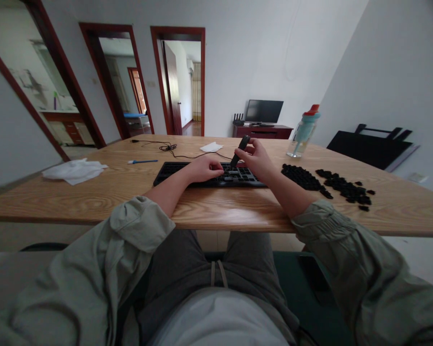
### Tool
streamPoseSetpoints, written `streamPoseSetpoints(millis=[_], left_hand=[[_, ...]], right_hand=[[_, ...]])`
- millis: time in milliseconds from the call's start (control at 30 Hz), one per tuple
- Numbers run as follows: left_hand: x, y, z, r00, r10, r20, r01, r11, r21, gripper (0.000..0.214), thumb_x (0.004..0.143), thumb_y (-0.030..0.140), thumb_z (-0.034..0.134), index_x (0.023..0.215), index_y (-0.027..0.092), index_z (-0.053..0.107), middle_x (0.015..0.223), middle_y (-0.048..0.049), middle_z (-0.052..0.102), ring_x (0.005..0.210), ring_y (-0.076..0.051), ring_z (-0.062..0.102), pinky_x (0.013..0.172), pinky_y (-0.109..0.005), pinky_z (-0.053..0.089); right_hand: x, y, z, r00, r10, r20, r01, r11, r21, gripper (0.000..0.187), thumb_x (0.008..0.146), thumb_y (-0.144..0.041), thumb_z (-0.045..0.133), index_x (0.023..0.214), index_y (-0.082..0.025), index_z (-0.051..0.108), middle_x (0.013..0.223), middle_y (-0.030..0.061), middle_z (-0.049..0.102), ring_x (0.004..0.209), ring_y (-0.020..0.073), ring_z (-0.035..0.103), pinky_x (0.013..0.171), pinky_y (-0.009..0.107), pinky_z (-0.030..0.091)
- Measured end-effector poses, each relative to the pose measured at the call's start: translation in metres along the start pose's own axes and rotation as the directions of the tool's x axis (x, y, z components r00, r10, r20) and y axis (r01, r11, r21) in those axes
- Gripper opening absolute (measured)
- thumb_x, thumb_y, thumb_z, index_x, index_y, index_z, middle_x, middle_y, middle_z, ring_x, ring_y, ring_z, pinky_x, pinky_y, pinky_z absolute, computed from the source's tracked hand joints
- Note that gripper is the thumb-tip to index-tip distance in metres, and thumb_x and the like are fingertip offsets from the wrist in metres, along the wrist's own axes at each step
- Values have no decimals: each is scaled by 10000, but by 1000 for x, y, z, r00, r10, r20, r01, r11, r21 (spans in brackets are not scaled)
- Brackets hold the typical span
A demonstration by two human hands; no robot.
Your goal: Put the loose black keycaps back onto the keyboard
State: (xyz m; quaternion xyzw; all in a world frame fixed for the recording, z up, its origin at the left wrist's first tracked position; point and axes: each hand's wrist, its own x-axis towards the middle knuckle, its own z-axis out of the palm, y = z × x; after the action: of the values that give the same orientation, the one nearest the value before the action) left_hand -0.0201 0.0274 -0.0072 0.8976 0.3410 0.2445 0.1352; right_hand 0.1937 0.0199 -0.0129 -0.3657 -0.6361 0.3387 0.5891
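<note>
A black keyboard [243, 181] lies on the wooden table in front of me, many of its keys off and the inner grid bare. My left hand [204, 169] rests over its middle, fingers curled in; whatever they may hold is hidden. In my right hand [254, 156] is a thick black stick-like tool [239, 152], gripped by thumb and fingers and tilted, its lower end down at the keyboard's bare part. Its exact kind does not show. Loose black keycaps [301, 177] lie in a packed group right of the keyboard, with a scattered keycap pile [346, 186] beyond.
A clear bottle [300, 134] with a red lid stands at the back right. A black cable [168, 147] coils behind the keyboard. Left of it lie a blue-handled brush [143, 162] and white tissue [74, 171]; another tissue [211, 147] is behind. The table's front edge [234, 226] is near me.
</note>
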Motion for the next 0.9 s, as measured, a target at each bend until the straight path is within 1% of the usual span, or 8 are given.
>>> streamPoseSetpoints(millis=[100,267,400,500,733,900], left_hand=[[1,0,1,1000,-14,28,13,1000,23,243,823,310,633,926,145,777,821,-34,751,720,-150,634,717,-260,465],[3,-1,4,999,-41,31,40,999,24,249,816,288,648,985,153,771,862,-35,761,744,-149,652,737,-251,481],[3,-1,6,999,-29,17,28,999,37,237,814,250,639,986,146,764,868,-36,760,747,-148,655,721,-246,479],[3,-1,8,1000,-14,18,13,998,67,224,808,232,631,969,150,763,874,-37,758,756,-152,651,721,-249,477],[6,-3,13,1000,2,22,-4,997,72,234,811,214,611,984,152,756,878,-34,753,758,-148,649,717,-250,471],[4,3,13,999,-12,45,9,998,66,220,807,211,618,967,153,757,876,-31,750,755,-146,647,696,-244,460]], right_hand=[[-1,0,2,1000,6,2,-6,1000,-24,505,721,-482,761,1028,-255,429,889,-23,632,793,160,665,627,309,617],[-2,-1,6,1000,10,-1,-10,1000,-20,508,719,-476,754,1037,-249,429,882,-19,625,766,157,662,614,305,611],[-3,-1,5,999,36,39,-33,997,-63,513,716,-470,755,1066,-244,455,894,-2,629,807,179,665,577,293,603],[-4,1,3,997,36,62,-29,993,-111,475,733,-455,749,1062,-236,485,904,15,628,831,198,666,545,287,598],[-2,0,-1,997,76,17,-73,988,-135,366,766,-312,712,1042,-232,486,883,14,635,774,185,673,508,266,588],[-4,-7,-4,996,61,72,-51,990,-134,351,739,-278,719,1015,-240,506,902,11,640,799,187,675,532,279,610]])
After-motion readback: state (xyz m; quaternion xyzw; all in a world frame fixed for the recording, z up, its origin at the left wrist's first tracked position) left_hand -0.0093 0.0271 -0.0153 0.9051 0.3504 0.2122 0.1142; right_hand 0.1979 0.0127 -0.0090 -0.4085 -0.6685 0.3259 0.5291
